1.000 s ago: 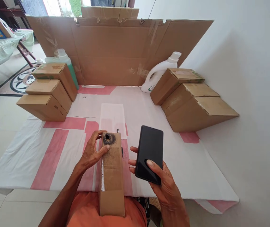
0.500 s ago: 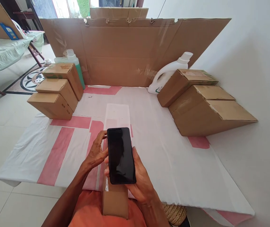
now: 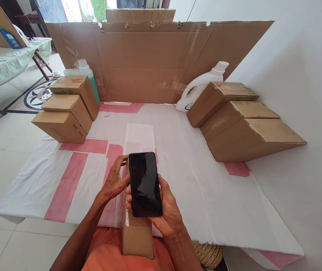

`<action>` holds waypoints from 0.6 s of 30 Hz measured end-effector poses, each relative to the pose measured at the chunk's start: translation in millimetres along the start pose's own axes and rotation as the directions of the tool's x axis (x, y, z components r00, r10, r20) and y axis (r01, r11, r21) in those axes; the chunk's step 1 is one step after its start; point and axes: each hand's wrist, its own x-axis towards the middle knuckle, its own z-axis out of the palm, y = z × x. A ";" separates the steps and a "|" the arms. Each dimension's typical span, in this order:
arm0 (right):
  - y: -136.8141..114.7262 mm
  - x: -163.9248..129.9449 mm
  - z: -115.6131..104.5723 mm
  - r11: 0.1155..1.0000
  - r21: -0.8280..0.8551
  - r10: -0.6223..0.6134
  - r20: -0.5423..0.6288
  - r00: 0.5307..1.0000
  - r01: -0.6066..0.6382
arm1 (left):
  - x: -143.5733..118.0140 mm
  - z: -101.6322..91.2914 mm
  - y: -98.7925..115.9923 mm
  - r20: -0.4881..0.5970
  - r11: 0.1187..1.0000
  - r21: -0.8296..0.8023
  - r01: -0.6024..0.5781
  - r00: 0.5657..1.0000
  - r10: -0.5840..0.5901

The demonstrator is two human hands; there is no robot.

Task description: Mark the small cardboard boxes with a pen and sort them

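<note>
A black smartphone (image 3: pixel 145 184) with a dark, reflecting screen is held up in front of me, tilted slightly. My right hand (image 3: pixel 166 210) wraps round it from the right and behind, and its fingertips show past the left edge. At the phone's upper left, my left hand (image 3: pixel 117 178) has its thumb and forefinger curled against the edge; the other fingertips are hidden. Below and partly behind the phone is a long, narrow cardboard box (image 3: pixel 137 241), its near end over my orange clothing. Whether the left hand also touches this box is hidden.
A white-and-pink cloth covers the table (image 3: pixel 183 180). Stacked cartons stand left (image 3: pixel 64 116) and right (image 3: pixel 234 124). Behind them are a green-liquid jug (image 3: pixel 94 84) and a white bottle (image 3: pixel 203 84). A tall cardboard panel (image 3: pixel 144 64) closes the back; a wall (image 3: pixel 299 75) rises right.
The phone has shifted very slightly up and to the right, with both hands keeping nearly the same hold. The view has moved a little; everything else stays in place.
</note>
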 end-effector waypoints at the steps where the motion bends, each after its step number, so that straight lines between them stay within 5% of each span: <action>1: 0.2 0.1 -0.5 1.000 0.002 -0.001 0.002 1.000 0.001 | 0.3 0.2 -0.1 0.002 1.000 0.002 0.001 1.000 -0.001; 11: -3.9 -6.7 -11.3 0.999 -0.021 -0.051 -0.040 0.998 0.051 | 3.0 0.8 -0.1 -0.012 1.000 -0.020 0.005 1.000 -0.005; 18: -26.5 -28.3 -55.1 0.962 -0.231 -0.218 -0.327 0.920 0.146 | -0.5 -8.6 -3.5 -0.027 0.995 -0.056 0.082 0.996 -0.084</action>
